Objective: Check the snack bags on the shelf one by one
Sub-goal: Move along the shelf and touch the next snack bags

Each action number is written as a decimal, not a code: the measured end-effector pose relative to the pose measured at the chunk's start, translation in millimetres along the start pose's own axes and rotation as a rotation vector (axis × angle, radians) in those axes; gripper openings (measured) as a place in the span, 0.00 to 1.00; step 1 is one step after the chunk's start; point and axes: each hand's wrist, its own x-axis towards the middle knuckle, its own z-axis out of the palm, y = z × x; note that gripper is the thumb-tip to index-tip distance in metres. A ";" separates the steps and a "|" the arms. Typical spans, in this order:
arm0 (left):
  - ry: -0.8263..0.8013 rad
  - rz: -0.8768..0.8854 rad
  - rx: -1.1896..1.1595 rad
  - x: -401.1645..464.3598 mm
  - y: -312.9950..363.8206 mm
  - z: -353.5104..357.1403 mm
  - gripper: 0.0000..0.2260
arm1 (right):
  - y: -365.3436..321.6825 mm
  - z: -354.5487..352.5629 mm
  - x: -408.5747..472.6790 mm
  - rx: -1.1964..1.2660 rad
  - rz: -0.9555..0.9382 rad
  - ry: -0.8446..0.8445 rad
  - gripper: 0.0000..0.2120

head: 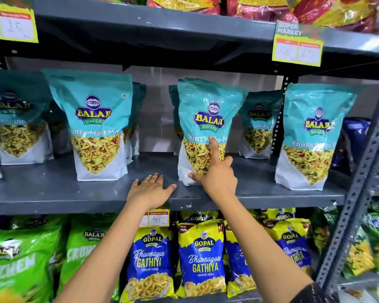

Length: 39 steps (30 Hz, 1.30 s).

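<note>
A teal and white snack bag (202,130) is seen standing upright on the grey shelf (53,189), near the middle of the row and close to the front edge. Its upper half is teal with a yellow and blue "Balaji Wafers" logo, the words "Khatta Mitha Mix" are printed across the middle, and a picture of a yellow fried mix with red bits fills the lower part above a white base. The right hand (217,176) is laid against the bag's lower front, with the forefinger stretched up to the printed name and the thumb pressed near the bottom left corner; nothing is gripped. The left hand (151,189) is spread flat, palm down, on the bare shelf just left of the bag. Matching bags (99,127) are lined up on either side, and blue and yellow bags (200,256) are stacked on the shelf below.
</note>
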 end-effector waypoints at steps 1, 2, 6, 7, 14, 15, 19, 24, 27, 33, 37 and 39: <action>0.003 0.001 0.000 0.3 -0.1 0.2 0.34 | 0.5 -3.9 -5.3 -0.004 -0.001 0.008 0.55; 0.006 0.003 -0.001 0.6 -0.4 0.1 0.34 | 0.8 -7.5 -10.1 -0.008 -0.001 0.017 0.55; 0.012 0.005 -0.013 0.1 0.1 -0.3 0.34 | 4.7 -21.2 -29.0 -0.024 0.002 0.050 0.55; 0.014 0.004 -0.013 0.0 0.1 -0.5 0.34 | 5.3 -23.9 -33.0 -0.030 0.000 0.057 0.56; 0.025 0.007 -0.014 -0.9 0.7 -1.0 0.33 | 8.7 -35.0 -48.5 -0.060 0.004 0.087 0.56; 0.027 0.007 -0.015 -0.5 0.8 -1.1 0.33 | 9.0 -35.8 -49.4 -0.057 0.005 0.088 0.57; 0.037 0.009 -0.011 1.1 0.6 0.1 0.34 | 7.9 -33.7 -57.0 -0.040 -0.024 0.097 0.55; 0.042 0.003 -0.015 2.9 -0.7 2.4 0.34 | 6.8 -14.2 -82.6 0.038 -0.049 0.178 0.51; 0.048 0.004 -0.013 3.0 -0.9 2.6 0.34 | 7.9 -2.8 -86.8 0.061 -0.047 0.165 0.48; 0.045 0.005 -0.002 3.2 -1.3 2.3 0.34 | 7.7 10.2 -71.2 0.001 -0.007 0.191 0.48; 0.027 0.003 0.001 2.6 -2.0 2.7 0.34 | 8.6 15.8 -59.1 0.044 0.009 0.180 0.49; 0.021 0.001 0.004 2.8 -2.0 2.3 0.34 | 8.7 17.7 -54.1 0.037 0.019 0.171 0.49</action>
